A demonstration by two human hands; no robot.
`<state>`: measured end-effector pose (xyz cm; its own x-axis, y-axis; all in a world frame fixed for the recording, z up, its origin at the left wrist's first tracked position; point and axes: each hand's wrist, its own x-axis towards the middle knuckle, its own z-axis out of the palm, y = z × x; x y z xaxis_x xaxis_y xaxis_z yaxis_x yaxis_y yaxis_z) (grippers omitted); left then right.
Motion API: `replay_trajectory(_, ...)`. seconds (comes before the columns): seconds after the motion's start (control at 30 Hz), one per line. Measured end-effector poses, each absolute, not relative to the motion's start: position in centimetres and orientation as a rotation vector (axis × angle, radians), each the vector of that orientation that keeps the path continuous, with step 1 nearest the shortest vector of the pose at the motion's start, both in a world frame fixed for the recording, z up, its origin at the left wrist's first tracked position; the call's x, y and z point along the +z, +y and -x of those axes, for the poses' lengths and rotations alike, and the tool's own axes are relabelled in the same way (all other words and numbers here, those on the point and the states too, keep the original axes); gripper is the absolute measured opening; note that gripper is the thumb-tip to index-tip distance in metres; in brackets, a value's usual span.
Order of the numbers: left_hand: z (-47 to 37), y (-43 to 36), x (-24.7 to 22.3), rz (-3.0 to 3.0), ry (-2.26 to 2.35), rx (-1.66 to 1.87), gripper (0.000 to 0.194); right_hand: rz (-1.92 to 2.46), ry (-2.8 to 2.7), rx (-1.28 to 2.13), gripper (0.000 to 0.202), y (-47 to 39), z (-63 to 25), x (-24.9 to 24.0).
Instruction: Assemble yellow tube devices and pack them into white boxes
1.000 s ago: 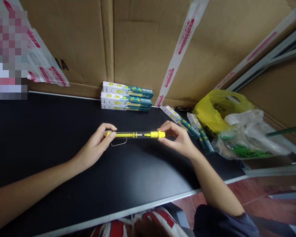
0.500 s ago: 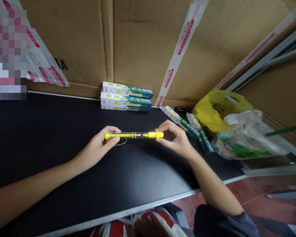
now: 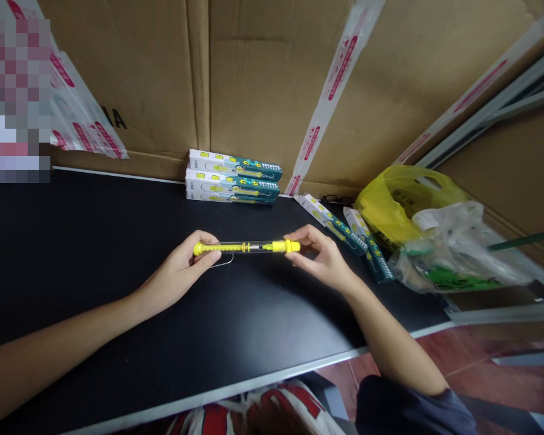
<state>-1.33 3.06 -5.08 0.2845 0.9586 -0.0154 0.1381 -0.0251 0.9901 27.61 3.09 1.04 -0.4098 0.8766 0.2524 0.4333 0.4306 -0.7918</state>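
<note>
A spring scale (image 3: 236, 247), a clear tube with yellow ends and a yellow graduated inner rod, is held level above the black table. My left hand (image 3: 188, 263) is closed around its left end, thumb in front and fingers behind. From under that hand a thin metal wire hook (image 3: 226, 261) sticks out; where it joins is hidden. At the other end, the thumb and fingertips of my right hand (image 3: 320, 257) pinch the yellow cap (image 3: 292, 246).
Several printed spring scale boxes (image 3: 231, 187) are stacked against the cardboard (image 3: 263, 90) at the back. Two more boxes (image 3: 333, 223) lie to the right, beside a yellow plastic bag (image 3: 385, 193) and a clear bag (image 3: 462, 260). A pale edge strip (image 3: 236, 394) borders the black table (image 3: 131, 241) in front.
My right hand has shifted very slightly downward at the yellow cap. My left hand and the spring scale stay almost in the same place.
</note>
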Motion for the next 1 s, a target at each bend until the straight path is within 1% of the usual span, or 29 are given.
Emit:
replay_trajectory(0.1,1.32,3.04,-5.03,-1.43,1.091,0.93,0.026,1.1,-2.022,0.864,0.027,3.14,-27.69,1.06)
replay_trajectory(0.33,1.24,2.97,-4.88,-1.422,1.092,0.923,0.026,0.98,-2.097,0.609,0.021,3.61,-27.72,1.61)
replay_trajectory(0.5,1.25,3.01,-4.97,-1.434,1.092,0.931,0.025,0.977,-2.093,0.675,0.018,3.52,-27.7,1.41)
replay_trajectory(0.87,1.26,2.94,-4.98,-1.457,1.091,0.934,0.026,1.074,-2.031,0.89,0.025,3.2,-27.76,0.92)
replay_trajectory(1.0,1.12,2.7,-4.53,-1.481,1.082,0.975,0.024,1.061,-2.048,0.77,0.025,3.23,-27.76,0.82)
